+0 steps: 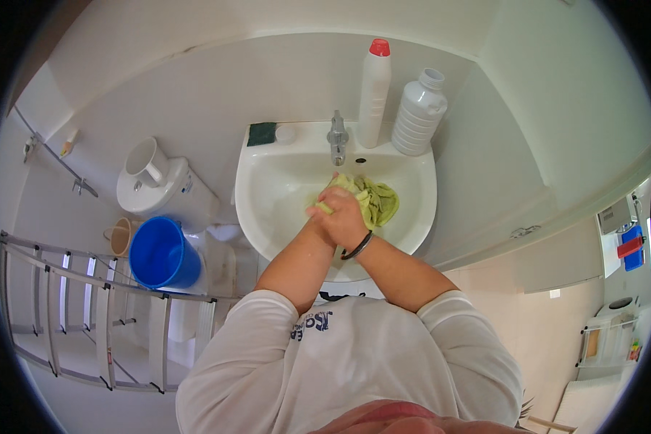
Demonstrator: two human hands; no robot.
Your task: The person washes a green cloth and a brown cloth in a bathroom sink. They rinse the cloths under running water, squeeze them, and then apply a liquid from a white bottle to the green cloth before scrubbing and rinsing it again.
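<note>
Both my hands are together over the white washbasin [257, 210], below the chrome tap [338, 137]. My right hand [346, 217], with a dark band at its wrist, is closed on a wet yellow-green cloth [378, 202]. My left hand [323, 226] is pressed against it and closed on the same cloth, its fingers partly hidden by the right hand. A bunched part of the cloth hangs to the right of my hands, inside the bowl. A bit of it shows between my fingers.
On the basin's back ledge are a dark green scouring pad [262, 134], a white bottle with a red cap [375, 94] and a ribbed white jug [419, 112]. To the left, a blue bucket [164, 253] stands near a white toilet tank [170, 192] and a metal ladder [105, 318].
</note>
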